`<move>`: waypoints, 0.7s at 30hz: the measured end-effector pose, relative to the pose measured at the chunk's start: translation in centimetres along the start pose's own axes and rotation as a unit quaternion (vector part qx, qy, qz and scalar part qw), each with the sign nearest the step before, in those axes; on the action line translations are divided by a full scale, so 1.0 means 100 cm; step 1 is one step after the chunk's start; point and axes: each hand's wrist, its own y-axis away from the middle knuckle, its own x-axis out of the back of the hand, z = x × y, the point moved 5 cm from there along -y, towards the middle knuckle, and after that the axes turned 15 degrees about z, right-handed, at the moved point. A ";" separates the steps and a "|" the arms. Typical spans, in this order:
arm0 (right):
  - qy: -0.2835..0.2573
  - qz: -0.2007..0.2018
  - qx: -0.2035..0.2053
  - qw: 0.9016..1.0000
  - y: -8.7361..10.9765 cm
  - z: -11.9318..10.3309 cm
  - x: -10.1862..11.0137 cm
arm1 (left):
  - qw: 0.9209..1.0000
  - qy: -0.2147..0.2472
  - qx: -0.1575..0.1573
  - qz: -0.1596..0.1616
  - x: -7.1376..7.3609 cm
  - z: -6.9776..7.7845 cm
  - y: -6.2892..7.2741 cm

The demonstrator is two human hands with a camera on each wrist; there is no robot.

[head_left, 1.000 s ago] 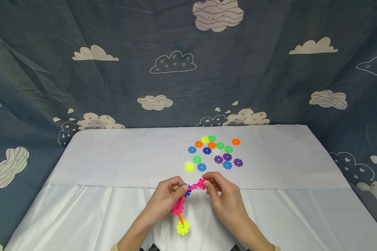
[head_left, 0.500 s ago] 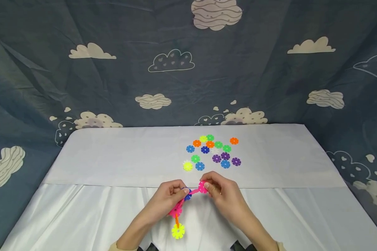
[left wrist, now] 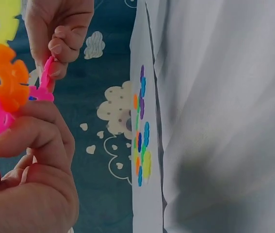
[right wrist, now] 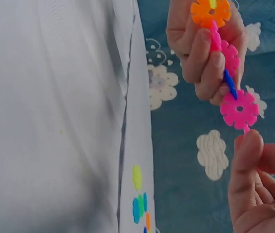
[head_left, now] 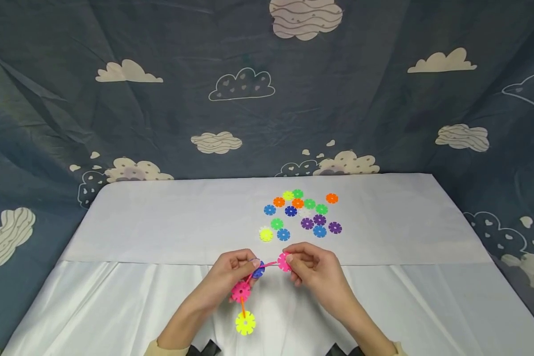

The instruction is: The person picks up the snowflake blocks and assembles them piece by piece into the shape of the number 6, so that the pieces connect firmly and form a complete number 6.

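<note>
A chain of notched plastic snowflake discs stretches between the two hands. My left hand grips its middle near the blue disc. Below the left hand hang a pink disc, an edge-on orange disc and a yellow disc. My right hand pinches the pink end disc between thumb and forefinger. In the right wrist view that end disc is mostly hidden by the fingertips, and another pink disc joins it to the blue one. The left wrist view shows the orange disc close up.
Several loose snowflake discs lie on the white tabletop beyond the hands, among them a yellow one, a light blue one and a purple one. A dark cloud-print cloth hangs behind the table.
The left hand has moved slightly left, and the hanging pink, orange and yellow discs have swung left with it. The right hand keeps its pinch on the pink end disc.
</note>
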 end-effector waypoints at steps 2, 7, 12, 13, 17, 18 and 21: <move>-0.021 0.003 -0.002 1.000 0.002 -0.001 -0.002 | 1.000 0.013 0.005 -0.011 -0.001 -0.001 0.000; -0.052 0.011 -0.009 0.999 0.004 -0.001 -0.003 | 1.000 0.021 -0.001 -0.022 -0.002 -0.001 -0.001; -0.050 0.017 -0.009 0.999 0.004 -0.001 -0.003 | 1.000 0.007 -0.004 -0.009 -0.002 0.000 0.000; -0.049 0.017 -0.009 0.999 0.004 0.000 -0.003 | 1.000 0.004 -0.004 -0.006 -0.002 0.000 0.000; -0.041 0.018 -0.002 0.999 0.004 0.000 -0.003 | 1.000 -0.005 -0.005 0.001 -0.002 0.001 0.001; -0.038 0.019 0.000 0.999 0.005 0.000 -0.003 | 1.000 -0.006 -0.006 0.002 -0.002 0.001 0.001; -0.030 0.025 0.009 0.999 0.005 0.000 -0.003 | 1.000 -0.012 -0.010 0.005 -0.003 0.002 0.002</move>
